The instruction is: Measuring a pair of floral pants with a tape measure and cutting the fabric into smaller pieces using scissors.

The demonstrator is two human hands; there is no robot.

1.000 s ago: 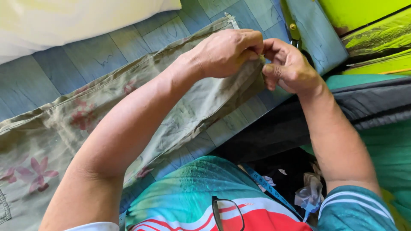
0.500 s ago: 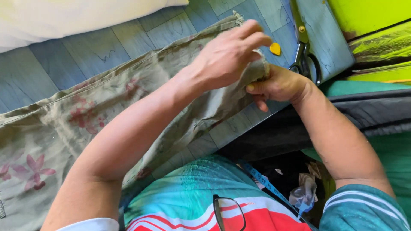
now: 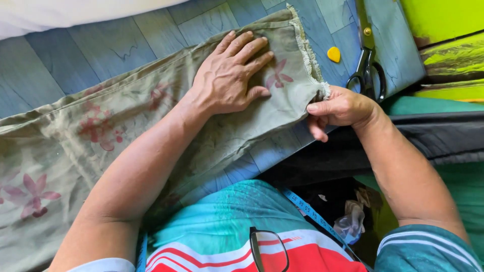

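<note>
A long piece of olive-green cloth (image 3: pixel 126 126) with pink flower prints lies across a blue wood-patterned table (image 3: pixel 121 30). Its frayed end points to the upper right. My left hand (image 3: pixel 229 75) lies flat on the cloth near that end, fingers spread, pressing it down. My right hand (image 3: pixel 338 108) pinches the frayed corner of the cloth at the table's front edge and holds it taut.
Black-handled scissors (image 3: pixel 368 65) lie on the table to the right of the cloth, beside a small yellow piece of chalk (image 3: pixel 334 54). White fabric (image 3: pixel 65 10) sits at the back left. A blue tape measure (image 3: pixel 307 214) and glasses (image 3: pixel 269 249) hang at my chest.
Both hands were bunched together on the cloth's end. Now my left hand has spread flat on the cloth and my right hand has moved down to the corner, with the end laid out.
</note>
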